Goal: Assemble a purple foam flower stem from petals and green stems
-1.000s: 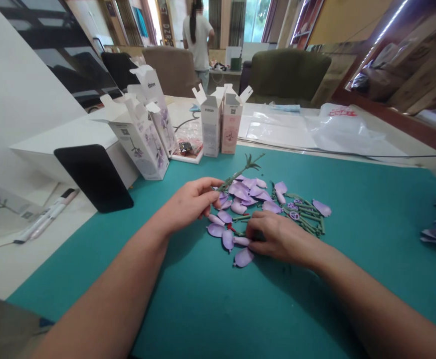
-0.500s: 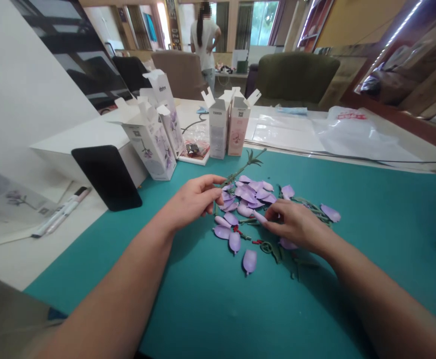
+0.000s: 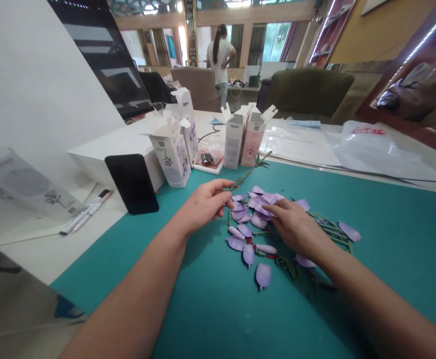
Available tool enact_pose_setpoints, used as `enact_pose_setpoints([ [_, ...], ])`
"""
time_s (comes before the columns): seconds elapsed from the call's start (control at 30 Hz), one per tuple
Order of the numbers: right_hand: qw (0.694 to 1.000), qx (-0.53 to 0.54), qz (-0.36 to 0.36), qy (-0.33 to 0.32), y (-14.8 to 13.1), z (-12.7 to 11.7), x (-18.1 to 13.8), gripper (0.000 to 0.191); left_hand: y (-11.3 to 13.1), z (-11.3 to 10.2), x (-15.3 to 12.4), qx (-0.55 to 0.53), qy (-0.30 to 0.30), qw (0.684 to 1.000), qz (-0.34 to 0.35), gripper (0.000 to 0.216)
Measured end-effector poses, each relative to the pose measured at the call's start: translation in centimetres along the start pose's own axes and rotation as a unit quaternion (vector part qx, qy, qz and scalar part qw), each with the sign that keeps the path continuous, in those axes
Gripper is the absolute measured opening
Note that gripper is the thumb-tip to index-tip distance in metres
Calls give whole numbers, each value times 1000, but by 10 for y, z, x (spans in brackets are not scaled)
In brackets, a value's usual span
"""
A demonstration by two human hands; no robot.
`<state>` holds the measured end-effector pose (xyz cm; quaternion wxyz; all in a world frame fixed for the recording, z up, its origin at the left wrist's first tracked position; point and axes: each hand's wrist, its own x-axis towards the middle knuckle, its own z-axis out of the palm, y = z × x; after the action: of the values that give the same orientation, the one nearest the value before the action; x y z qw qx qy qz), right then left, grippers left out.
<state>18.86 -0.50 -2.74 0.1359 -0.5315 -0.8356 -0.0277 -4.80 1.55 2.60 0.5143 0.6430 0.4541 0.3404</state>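
Note:
My left hand [image 3: 205,204] pinches the lower end of a green plastic stem [image 3: 248,172] that points up and away toward the boxes. My right hand [image 3: 296,225] rests palm down on a heap of purple plastic petals [image 3: 257,204], its fingertips on the petals in the middle of the pile. More loose petals [image 3: 263,274] lie in front of both hands. Green stem pieces [image 3: 328,229] and small red parts [image 3: 251,245] lie among them on the teal mat [image 3: 218,309].
Several open white and pink cartons [image 3: 240,134] stand at the mat's far edge. A black phone [image 3: 131,183] leans on a white box, with markers [image 3: 87,218] to its left. Clear plastic bags [image 3: 375,149] lie far right. A person [image 3: 221,55] stands in the background.
My right hand has moved from the near edge of the petals up onto the middle of the pile. My left hand keeps the stem. The view has tilted upward.

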Motion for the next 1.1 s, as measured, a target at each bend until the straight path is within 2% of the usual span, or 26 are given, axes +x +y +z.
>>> enact_pose_setpoints([
  [0.13,998,-57,-15,-28,-10,3,4,40,0,-2,0,-9,3,1000,-1,40],
  [0.27,997,-39,-25,-54,-26,4,1,45,0,-1,0,-12,-2,1000,7,39],
  [0.33,998,-18,-33,-46,-29,5,1,45,1,0,0,-11,-5,1000,11,38],
  [0.4,1000,2,-24,-18,-23,3,2,42,1,0,0,-12,-8,1000,13,38],
  [0.5,999,17,35,14,-1,-4,6,39,1,-1,0,-12,-10,1000,13,37],
  [0.6,995,9,95,9,23,-11,11,37,0,-2,0,-12,-7,1000,12,37],
  [0.67,994,-1,107,-1,33,-12,14,37,0,-2,0,-12,-4,1000,13,37],
  [0.8,996,-29,85,-28,35,-3,19,37,1,-2,0,-12,1,1000,15,39],
  [1.1,994,-76,25,-76,10,6,19,38,-1,-2,1,-17,-6,1000,17,39],
])
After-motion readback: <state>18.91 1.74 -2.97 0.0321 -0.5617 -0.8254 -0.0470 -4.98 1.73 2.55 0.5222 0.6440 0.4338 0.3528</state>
